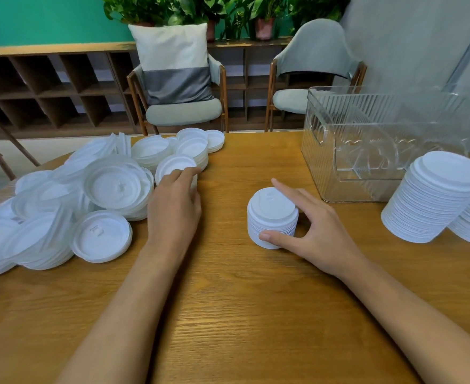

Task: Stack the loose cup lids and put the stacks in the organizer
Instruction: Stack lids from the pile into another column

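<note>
Lids read as thin moulded plastic: light, slightly flexible, slick, likely to slide off a stack. Best hold is probably round the sides, low down. On the desk (228, 314), right hand (319, 231) at 1 o'clock grips the short stack (272, 217), thumb low on its side and forefinger over the top rim. Left hand (173, 206) at 11 has fingers (189, 171) curled over one loose lid (173, 163) at the edge of the pile (90, 195), 10 o'clock. Tall stacks (433, 200) at 3, clear ribbed organizer (366, 142) at 2. All lids white, round, raised centre.
</note>
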The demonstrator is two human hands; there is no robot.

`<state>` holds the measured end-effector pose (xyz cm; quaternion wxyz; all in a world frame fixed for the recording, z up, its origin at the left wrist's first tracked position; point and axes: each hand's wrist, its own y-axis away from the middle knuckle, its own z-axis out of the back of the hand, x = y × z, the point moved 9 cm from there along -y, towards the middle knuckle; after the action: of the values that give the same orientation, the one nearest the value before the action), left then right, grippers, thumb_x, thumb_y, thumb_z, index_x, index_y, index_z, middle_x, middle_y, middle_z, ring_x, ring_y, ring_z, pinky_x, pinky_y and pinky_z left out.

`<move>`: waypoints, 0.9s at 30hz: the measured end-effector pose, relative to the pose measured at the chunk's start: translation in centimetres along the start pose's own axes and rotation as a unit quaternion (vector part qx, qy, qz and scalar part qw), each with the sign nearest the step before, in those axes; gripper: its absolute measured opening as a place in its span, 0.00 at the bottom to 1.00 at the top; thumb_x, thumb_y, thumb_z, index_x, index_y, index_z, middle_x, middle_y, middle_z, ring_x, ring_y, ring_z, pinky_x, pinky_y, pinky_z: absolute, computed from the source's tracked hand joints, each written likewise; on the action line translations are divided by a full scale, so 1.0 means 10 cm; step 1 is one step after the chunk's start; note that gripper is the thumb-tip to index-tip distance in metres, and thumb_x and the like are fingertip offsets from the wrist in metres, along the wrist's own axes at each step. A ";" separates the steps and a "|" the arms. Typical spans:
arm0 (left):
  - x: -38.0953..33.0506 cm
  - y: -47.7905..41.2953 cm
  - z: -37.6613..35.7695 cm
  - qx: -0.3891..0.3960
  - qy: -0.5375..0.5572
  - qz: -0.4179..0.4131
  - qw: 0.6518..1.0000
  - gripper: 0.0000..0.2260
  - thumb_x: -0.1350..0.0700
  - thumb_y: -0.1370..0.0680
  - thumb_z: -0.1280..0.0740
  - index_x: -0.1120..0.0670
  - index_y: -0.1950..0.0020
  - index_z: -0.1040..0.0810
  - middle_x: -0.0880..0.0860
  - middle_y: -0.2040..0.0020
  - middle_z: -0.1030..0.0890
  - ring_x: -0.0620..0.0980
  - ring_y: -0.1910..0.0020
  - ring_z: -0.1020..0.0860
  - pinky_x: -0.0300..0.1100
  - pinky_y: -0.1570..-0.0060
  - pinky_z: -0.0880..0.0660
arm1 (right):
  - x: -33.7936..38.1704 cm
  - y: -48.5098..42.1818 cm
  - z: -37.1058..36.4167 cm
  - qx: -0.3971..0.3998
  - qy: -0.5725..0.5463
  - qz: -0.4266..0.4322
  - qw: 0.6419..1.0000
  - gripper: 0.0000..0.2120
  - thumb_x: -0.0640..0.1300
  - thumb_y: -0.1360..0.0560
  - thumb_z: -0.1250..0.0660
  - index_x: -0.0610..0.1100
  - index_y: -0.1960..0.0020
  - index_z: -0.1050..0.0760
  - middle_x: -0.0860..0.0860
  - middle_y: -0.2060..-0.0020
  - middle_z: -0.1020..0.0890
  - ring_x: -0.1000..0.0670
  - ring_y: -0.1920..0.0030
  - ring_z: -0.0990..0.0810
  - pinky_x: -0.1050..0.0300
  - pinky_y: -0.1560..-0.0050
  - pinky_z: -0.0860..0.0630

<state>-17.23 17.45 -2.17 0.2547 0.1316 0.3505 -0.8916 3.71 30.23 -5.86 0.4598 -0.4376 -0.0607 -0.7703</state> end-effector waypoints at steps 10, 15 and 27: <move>-0.47 0.22 -0.21 0.064 0.046 -0.134 0.988 0.18 0.66 0.23 0.29 0.49 0.37 0.18 0.49 0.50 0.17 0.52 0.51 0.18 0.51 0.63 0.21 | 0.01 0.00 0.01 -0.001 0.012 -0.001 1.000 0.44 0.65 0.33 0.22 0.62 0.20 0.35 0.67 0.39 0.25 0.65 0.34 0.29 0.79 0.41 0.37; -0.50 0.22 -0.20 0.054 0.157 -0.098 0.981 0.17 0.64 0.21 0.28 0.50 0.34 0.19 0.46 0.52 0.18 0.43 0.54 0.20 0.43 0.53 0.20 | 0.02 0.00 0.02 -0.004 0.017 0.005 1.000 0.44 0.65 0.32 0.23 0.61 0.20 0.35 0.67 0.38 0.26 0.66 0.34 0.29 0.79 0.41 0.38; -0.37 0.21 -0.29 0.149 0.633 0.178 0.738 0.25 0.68 0.18 0.33 0.51 0.23 0.27 0.53 0.33 0.18 0.53 0.36 0.17 0.43 0.45 0.18 | 0.03 0.00 0.06 -0.024 0.013 0.009 1.000 0.43 0.60 0.29 0.22 0.60 0.19 0.37 0.67 0.33 0.27 0.70 0.33 0.31 0.81 0.39 0.39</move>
<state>-12.80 19.49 -3.86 0.1048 0.7621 0.2642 -0.5818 4.08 30.33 -5.26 0.4566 -0.4392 -0.0321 -0.7730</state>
